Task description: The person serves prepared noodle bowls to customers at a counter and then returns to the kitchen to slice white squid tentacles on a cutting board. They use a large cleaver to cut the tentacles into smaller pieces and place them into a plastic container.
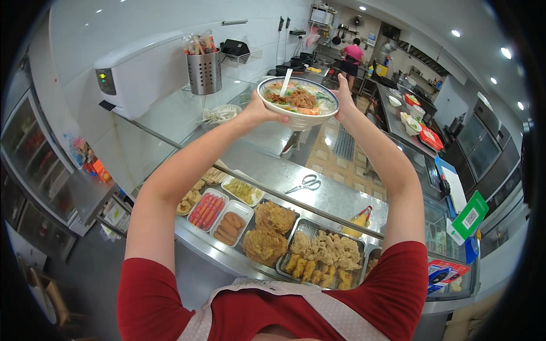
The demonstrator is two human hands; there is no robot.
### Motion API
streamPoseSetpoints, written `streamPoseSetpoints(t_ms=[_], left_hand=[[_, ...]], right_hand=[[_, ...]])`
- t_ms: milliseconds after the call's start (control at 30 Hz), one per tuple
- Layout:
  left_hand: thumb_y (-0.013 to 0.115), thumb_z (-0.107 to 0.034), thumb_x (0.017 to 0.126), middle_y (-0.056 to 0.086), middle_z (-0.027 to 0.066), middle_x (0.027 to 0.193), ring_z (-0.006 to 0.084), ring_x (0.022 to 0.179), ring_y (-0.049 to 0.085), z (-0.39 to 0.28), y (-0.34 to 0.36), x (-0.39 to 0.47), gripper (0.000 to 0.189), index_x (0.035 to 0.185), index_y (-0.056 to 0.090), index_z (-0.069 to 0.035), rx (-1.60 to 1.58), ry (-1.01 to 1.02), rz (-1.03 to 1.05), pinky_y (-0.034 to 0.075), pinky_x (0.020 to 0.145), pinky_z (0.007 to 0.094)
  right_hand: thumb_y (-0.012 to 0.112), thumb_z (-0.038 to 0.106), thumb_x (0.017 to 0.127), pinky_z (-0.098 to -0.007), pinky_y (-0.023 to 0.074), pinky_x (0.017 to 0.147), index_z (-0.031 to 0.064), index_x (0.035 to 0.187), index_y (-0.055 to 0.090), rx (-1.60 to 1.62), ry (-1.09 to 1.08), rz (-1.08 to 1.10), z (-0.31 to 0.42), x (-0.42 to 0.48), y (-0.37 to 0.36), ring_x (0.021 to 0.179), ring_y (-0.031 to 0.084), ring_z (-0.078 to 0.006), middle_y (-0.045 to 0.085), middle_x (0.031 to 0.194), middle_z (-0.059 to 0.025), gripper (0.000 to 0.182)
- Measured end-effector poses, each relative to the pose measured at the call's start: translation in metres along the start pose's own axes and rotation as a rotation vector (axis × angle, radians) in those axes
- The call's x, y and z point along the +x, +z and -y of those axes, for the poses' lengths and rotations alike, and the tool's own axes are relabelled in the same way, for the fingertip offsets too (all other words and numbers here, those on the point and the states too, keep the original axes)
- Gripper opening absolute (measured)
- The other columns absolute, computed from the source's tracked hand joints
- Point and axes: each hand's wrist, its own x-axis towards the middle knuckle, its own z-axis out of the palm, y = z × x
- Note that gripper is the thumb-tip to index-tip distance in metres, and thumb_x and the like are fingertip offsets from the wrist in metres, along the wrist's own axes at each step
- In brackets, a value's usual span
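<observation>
Both my arms reach forward over the glass-topped food counter, holding up a large ceramic bowl (298, 118) with a blue-lined rim. My left hand (265, 111) grips its left side, the thumb lying along the outer wall. At the right side, my right hand (344, 99) has its palm against the bowl and the thumb pointing up. Inside are meat pieces (302, 99), greens, what looks like a shrimp, and pale broth. A white spoon (286, 82) leans out of the bowl, its handle upward.
Below my arms, trays of fried chicken pieces (326, 247), fried cutlets (265, 246), sausages (230, 226) and pink sticks (207, 209) line the counter. Scissors (305, 184) lie on the steel worktop (273, 170). A perforated utensil holder (204, 72) stands left. A person (353, 57) is in the kitchen behind.
</observation>
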Motion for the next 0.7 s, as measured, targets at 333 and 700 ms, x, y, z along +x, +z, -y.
streamPoseSetpoints(t_ms=[333, 700], left_hand=[[0.093, -0.021, 0.044, 0.04, 0.0154, 0.128, 0.0239, 0.121, 0.042, 0.003, -0.045, -0.095, 0.116, 0.128, 0.017, 0.004, -0.026, 0.134, -0.274, 0.035, 0.105, 0.035], [0.094, -0.021, 0.042, 0.04, 0.0153, 0.126, 0.0238, 0.12, 0.043, -0.064, -0.122, -0.396, 0.116, 0.128, 0.019, 0.002, 0.128, 0.173, -0.657, 0.036, 0.104, 0.0344]], right_hand=[[0.029, 0.07, 0.083, -0.037, 0.0388, 0.101, -0.0172, 0.119, 0.045, -0.068, -0.013, 0.193, -0.012, -0.067, 0.099, 0.112, 0.054, -0.0303, 0.054, 0.121, -0.0253, 0.095], [0.03, 0.066, 0.085, -0.0406, 0.0365, 0.103, -0.0145, 0.126, 0.04, 0.021, 0.147, 0.56, -0.138, -0.217, 0.314, 0.118, 0.049, -0.0325, 0.048, 0.128, -0.0256, 0.091]])
